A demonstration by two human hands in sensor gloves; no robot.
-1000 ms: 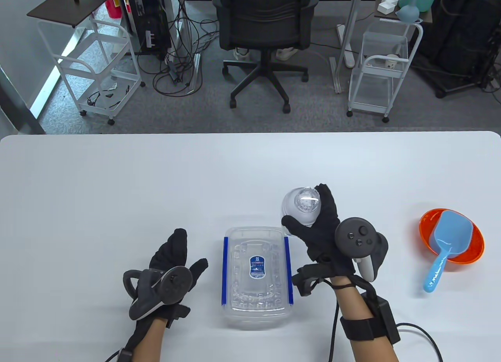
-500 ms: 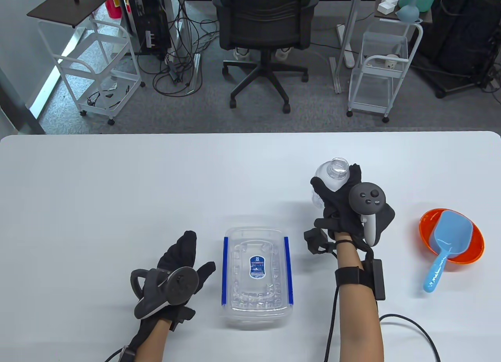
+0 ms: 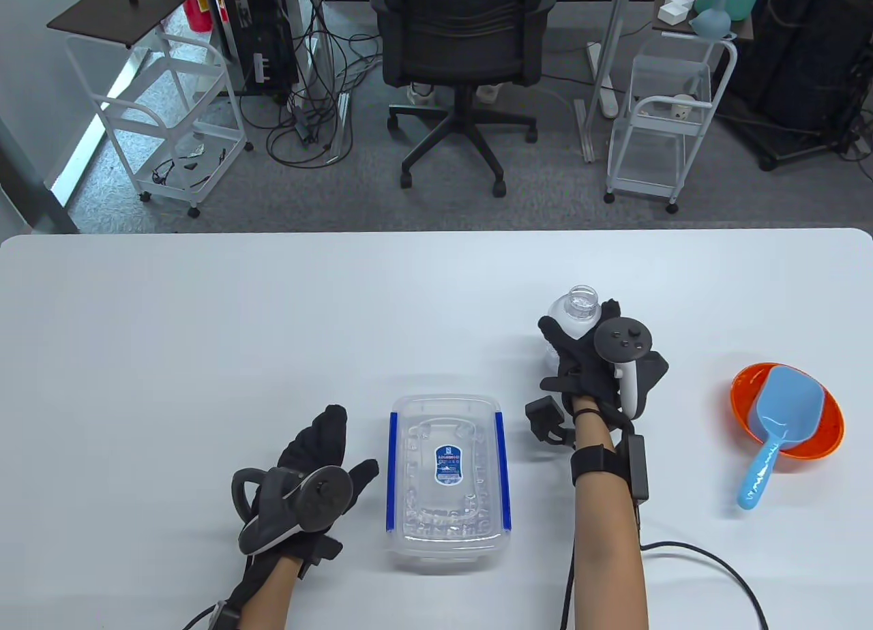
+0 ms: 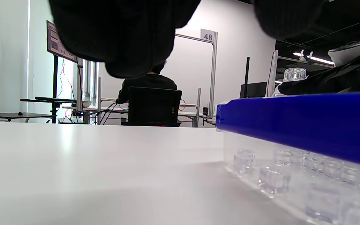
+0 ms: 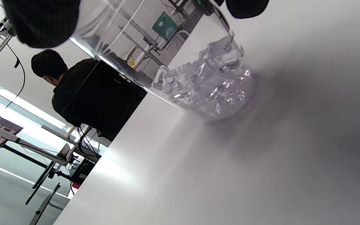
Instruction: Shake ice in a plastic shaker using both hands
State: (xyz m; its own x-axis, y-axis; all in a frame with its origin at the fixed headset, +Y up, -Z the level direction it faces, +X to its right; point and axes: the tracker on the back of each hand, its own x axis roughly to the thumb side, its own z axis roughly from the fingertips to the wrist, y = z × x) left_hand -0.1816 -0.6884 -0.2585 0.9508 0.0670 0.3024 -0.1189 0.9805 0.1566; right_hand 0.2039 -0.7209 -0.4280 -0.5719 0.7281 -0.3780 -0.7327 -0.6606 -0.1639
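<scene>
The clear plastic shaker [image 3: 577,312] stands upright on the table right of centre, its bottom on the surface. In the right wrist view the shaker [image 5: 180,56] holds several ice cubes [image 5: 209,84] at its base. My right hand [image 3: 588,350] grips its body from the near side, fingers wrapped round it. My left hand [image 3: 326,453] rests open and empty on the table, palm turned toward the lidded ice box [image 3: 447,480] just to its right. In the left wrist view the shaker's cap [image 4: 295,74] shows beyond the box's blue latch [image 4: 298,122].
An orange bowl [image 3: 822,429] with a blue scoop [image 3: 774,432] in it sits at the right. The clear ice box with blue side latches lies near the front edge, between my hands. An office chair and white carts stand beyond the table's far edge.
My right hand carried the shaker from beside the ice box, away and to the right, and lowered it upright onto the table. My left hand shifted slightly right.
</scene>
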